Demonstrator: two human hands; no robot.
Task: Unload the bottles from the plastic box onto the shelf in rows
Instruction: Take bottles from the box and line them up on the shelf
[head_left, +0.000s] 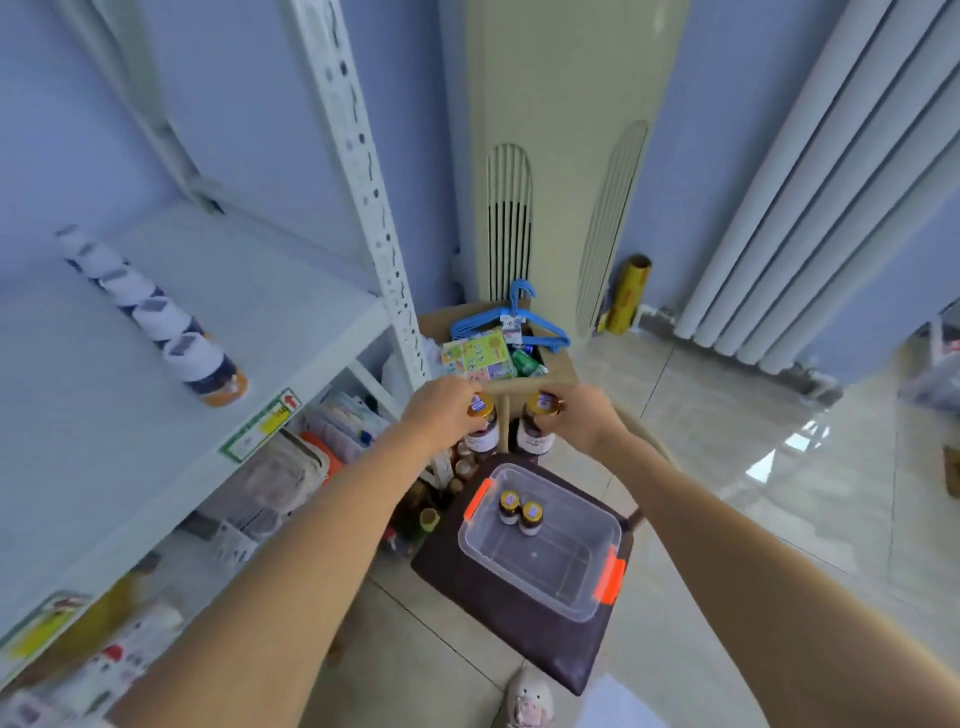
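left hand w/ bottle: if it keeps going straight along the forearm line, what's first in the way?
Likely the cardboard box of hangers and packets, just beyond the left hand and its bottle; the shelf upright stands close to its left. Depth is unclear.

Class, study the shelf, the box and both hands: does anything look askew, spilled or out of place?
Nothing stands out. The row of bottles stands upright on the shelf, two bottles stand in the plastic box, and the left hand and right hand each grip one upright.

Blue walls (234, 104), glossy tiled floor (727, 441), white radiator (831, 208), standing air conditioner (566, 104)
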